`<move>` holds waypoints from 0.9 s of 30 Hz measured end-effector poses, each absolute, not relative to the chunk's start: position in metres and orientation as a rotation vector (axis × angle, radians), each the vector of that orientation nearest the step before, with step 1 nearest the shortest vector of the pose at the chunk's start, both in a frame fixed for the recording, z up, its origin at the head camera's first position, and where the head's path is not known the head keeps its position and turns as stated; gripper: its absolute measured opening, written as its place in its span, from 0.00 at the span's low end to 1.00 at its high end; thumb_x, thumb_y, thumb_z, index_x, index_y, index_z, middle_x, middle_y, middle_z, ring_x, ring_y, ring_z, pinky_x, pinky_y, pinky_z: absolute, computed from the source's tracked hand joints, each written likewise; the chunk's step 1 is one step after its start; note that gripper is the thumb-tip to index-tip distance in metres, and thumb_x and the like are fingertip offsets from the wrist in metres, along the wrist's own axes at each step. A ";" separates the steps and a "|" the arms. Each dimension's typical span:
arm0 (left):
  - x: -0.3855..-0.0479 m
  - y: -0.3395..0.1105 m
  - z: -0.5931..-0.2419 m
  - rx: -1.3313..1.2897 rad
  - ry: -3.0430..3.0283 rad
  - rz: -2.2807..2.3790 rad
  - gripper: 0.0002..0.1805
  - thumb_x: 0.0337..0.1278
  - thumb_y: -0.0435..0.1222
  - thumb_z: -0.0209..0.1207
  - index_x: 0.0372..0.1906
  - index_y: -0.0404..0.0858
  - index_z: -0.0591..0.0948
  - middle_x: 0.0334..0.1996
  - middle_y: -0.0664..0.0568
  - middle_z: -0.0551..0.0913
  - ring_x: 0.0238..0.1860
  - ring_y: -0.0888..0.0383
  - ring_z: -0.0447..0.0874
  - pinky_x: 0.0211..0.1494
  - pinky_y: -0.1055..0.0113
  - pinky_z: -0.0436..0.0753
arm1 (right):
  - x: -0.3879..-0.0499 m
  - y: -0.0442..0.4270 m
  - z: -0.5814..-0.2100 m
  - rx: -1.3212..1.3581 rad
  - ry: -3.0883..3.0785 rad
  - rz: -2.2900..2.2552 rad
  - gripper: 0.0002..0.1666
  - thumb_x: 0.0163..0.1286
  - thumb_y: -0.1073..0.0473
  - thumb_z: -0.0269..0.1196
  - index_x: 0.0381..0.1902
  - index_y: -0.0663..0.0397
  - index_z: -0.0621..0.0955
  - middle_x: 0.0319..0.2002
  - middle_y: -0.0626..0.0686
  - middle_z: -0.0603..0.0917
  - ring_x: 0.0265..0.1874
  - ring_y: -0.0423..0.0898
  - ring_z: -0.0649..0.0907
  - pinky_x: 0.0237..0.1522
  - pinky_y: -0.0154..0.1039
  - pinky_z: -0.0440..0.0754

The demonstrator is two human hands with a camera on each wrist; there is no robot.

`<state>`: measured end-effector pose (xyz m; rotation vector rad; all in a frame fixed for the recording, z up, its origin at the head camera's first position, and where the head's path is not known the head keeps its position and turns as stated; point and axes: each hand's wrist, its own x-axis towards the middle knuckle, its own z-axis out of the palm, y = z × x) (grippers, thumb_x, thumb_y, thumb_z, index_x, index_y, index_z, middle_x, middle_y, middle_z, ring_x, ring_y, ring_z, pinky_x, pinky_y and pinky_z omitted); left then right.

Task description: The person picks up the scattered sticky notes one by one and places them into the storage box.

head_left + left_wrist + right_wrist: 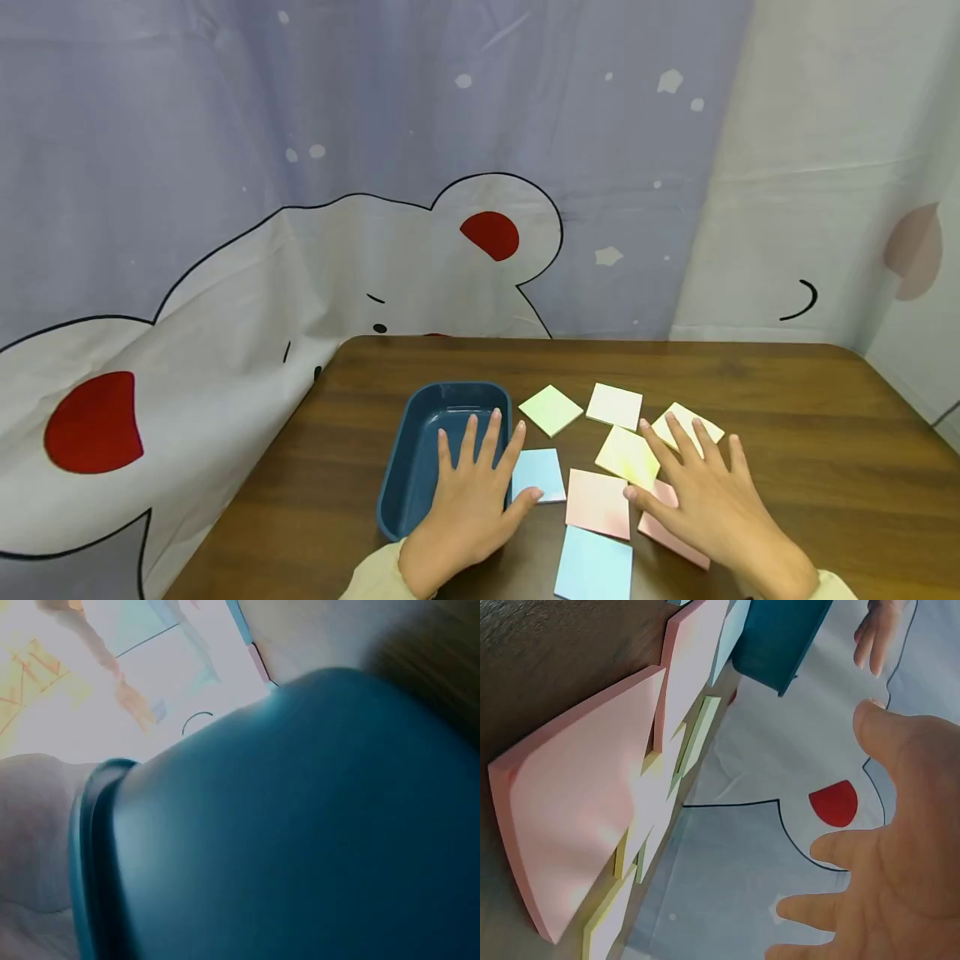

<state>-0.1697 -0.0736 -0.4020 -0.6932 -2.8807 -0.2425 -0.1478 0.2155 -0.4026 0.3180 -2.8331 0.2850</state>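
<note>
My left hand [468, 508] hovers with spread fingers over the right side of a dark blue plastic tray [390, 492]. The tray's outer wall [300, 825] fills most of the left wrist view. My right hand [708, 500] is held flat, fingers apart, above the sticky note pads and partly hides a pink pad [678, 546] and a pale yellow pad [686, 412]. In the right wrist view that palm [907, 847] is raised off the pads, holding nothing. Beside it lie a yellow pad [628, 454] and another pink pad [597, 503].
A light blue pad [543, 475] lies against the tray's right side, and another blue pad [594, 567] is at the front. Farther back are a green pad [551, 410] and a whitish pad [614, 406]. A printed curtain [615, 167] hangs behind the wooden table [810, 433].
</note>
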 end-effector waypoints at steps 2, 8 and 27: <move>-0.169 -0.077 -0.400 -0.678 -2.877 -0.241 0.41 0.64 0.67 0.29 0.77 0.54 0.46 0.77 0.44 0.48 0.75 0.37 0.44 0.67 0.30 0.43 | -0.147 0.215 -0.401 0.333 -2.826 0.276 0.50 0.61 0.26 0.54 0.75 0.41 0.59 0.71 0.63 0.61 0.68 0.69 0.60 0.62 0.72 0.47; -0.170 -0.094 -0.393 -0.614 -2.861 -0.281 0.39 0.67 0.63 0.38 0.76 0.48 0.54 0.74 0.42 0.57 0.71 0.36 0.58 0.67 0.34 0.55 | -0.141 0.215 -0.400 0.369 -2.816 0.248 0.49 0.60 0.27 0.56 0.72 0.46 0.64 0.66 0.61 0.70 0.60 0.67 0.72 0.57 0.68 0.62; -0.176 -0.175 -0.402 -0.276 -2.805 -0.273 0.38 0.63 0.52 0.56 0.72 0.38 0.63 0.44 0.41 0.71 0.40 0.49 0.66 0.41 0.55 0.64 | -0.134 0.240 -0.424 0.365 -2.799 0.299 0.32 0.61 0.43 0.65 0.57 0.57 0.79 0.43 0.51 0.80 0.38 0.50 0.78 0.37 0.51 0.75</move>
